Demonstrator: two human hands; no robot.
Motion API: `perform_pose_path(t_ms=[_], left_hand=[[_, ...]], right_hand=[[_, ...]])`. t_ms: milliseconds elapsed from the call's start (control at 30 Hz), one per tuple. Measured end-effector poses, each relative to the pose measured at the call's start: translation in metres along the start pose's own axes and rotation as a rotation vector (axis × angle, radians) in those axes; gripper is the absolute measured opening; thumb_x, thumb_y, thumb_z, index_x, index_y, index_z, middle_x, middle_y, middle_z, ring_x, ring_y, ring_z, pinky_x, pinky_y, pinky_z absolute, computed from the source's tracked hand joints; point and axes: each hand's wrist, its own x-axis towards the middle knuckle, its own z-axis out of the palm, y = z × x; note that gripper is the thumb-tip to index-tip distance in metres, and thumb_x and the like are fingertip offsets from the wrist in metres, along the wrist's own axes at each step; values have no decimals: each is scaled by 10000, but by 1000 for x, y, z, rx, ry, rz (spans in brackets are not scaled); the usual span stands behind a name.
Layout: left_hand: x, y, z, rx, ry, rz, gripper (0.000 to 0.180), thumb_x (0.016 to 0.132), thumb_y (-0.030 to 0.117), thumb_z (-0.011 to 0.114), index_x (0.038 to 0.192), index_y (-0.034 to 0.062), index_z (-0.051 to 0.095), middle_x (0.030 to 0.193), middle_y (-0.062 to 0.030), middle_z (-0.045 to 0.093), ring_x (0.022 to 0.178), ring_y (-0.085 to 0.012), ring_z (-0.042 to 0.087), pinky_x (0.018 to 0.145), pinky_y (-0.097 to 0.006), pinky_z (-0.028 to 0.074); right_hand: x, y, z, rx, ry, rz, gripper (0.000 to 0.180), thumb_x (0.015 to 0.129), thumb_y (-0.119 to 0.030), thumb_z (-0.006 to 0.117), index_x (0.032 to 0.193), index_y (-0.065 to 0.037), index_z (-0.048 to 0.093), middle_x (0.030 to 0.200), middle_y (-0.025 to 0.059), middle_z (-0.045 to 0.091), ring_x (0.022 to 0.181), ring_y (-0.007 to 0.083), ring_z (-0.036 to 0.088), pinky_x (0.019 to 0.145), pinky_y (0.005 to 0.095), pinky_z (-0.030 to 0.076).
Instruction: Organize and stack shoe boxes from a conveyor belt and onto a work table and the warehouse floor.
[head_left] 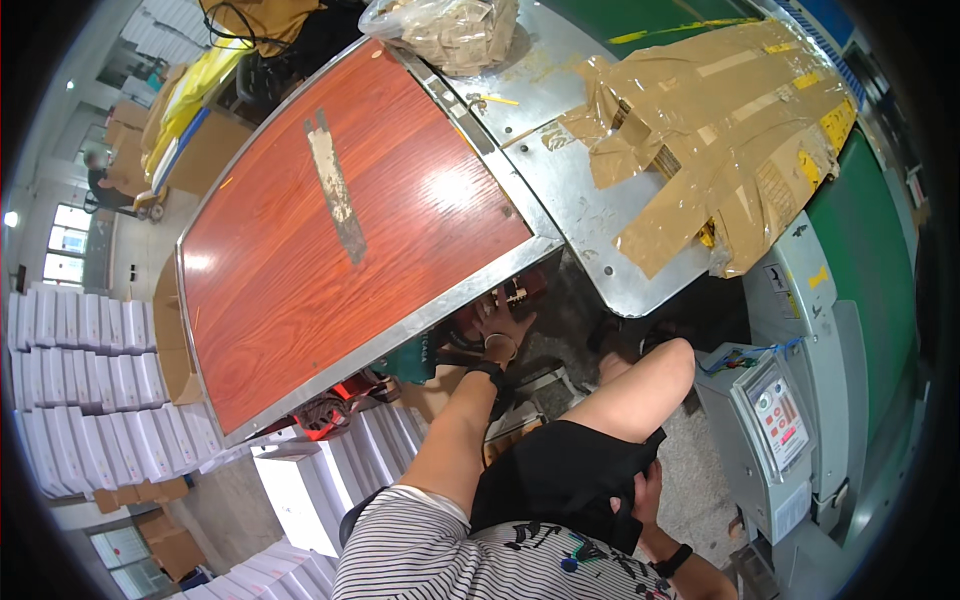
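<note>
My left hand (503,322) reaches under the near edge of the red wood-grain table (420,200). Its fingers are spread over a dark red object (525,290) in the shadow there, whose kind I cannot make out. Just left of the wrist is a dark green case or tool body (408,358). Down by my right hip, my right hand (648,492) has its fingers curled round black cloth (628,500) at the side of my shorts; part of the hand is hidden by it.
To the right, taped cardboard (720,140) covers a metal plate (630,285) beside a green conveyor belt (870,240). A grey control box (765,420) stands near my knee. White boxes (320,480) are stacked at left. A plastic bag (450,30) lies beyond the table.
</note>
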Motion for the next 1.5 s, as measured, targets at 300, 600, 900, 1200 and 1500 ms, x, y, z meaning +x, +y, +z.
perform_pose_path(t_ms=[300,600,900,1200,1500], left_hand=[[8,-21,-9,15,47,-30,873,592,536,605,1284,214,182,1320,-141,218,1219,-346,156,949,-517,167],[-7,-34,12,56,-64,-13,917,613,538,596,1318,232,97,1347,-210,42,1245,-353,31,955,-527,93],[-10,-24,10,149,-67,9,902,620,521,600,1315,220,110,1328,-213,139,1212,-363,168,925,-517,201],[-11,-32,16,167,-60,31,912,621,523,594,1318,209,97,1328,-211,140,1205,-362,193,918,-513,218],[-17,-32,11,61,23,45,1008,587,485,648,1318,205,13,1313,-232,155,1206,-387,176,898,-528,233]], right_hand=[[-2,4,4,10,41,-48,660,696,-462,524,1158,-35,324,1170,278,293,1082,464,271,887,533,239],[1,-6,1,-27,72,-98,607,738,-421,491,1149,-10,316,1159,281,296,1074,464,277,887,527,239],[-9,10,10,-43,87,-78,612,720,-432,506,1098,18,336,1154,302,286,1083,476,267,890,530,240],[-6,6,7,-24,76,-74,628,710,-435,509,1081,46,351,1151,303,290,1090,474,266,896,519,242],[-11,9,10,-18,51,-37,630,704,-421,514,1077,65,369,1176,298,279,1111,464,247,915,507,223]])
